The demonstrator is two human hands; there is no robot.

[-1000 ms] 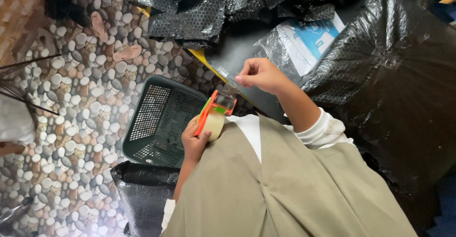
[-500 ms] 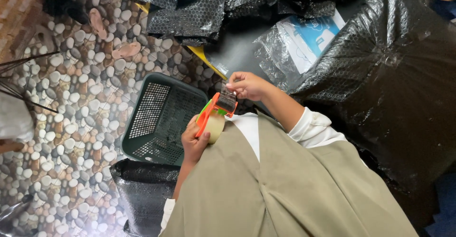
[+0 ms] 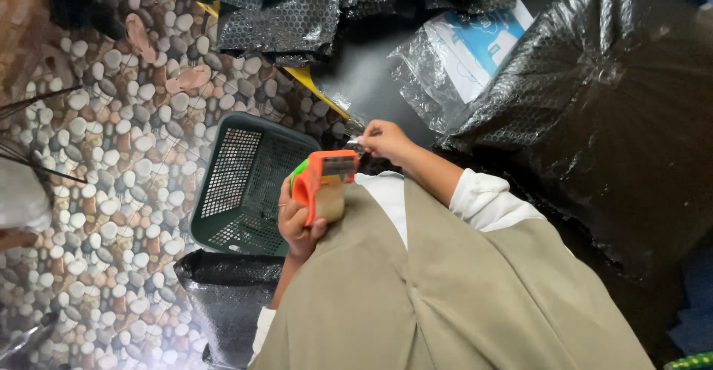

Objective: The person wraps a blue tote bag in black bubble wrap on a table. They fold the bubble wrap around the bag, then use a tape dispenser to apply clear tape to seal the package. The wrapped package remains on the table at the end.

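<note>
My left hand point(image 3: 297, 218) gripped one orange tape dispenser point(image 3: 321, 184), roll partly hidden, beside one green basket point(image 3: 249, 184). My right hand point(image 3: 386, 141) pinched the tape end point(image 3: 355, 144), hard to discern.

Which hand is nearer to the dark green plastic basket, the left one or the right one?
The left hand. It grips the orange tape dispenser right beside the dark green basket. The right hand pinches the tape end beyond the dispenser, farther from the basket.

Orange tape dispenser point(image 3: 321, 182) with a tan tape roll — held upright beside the green basket point(image 3: 245, 184).
</note>
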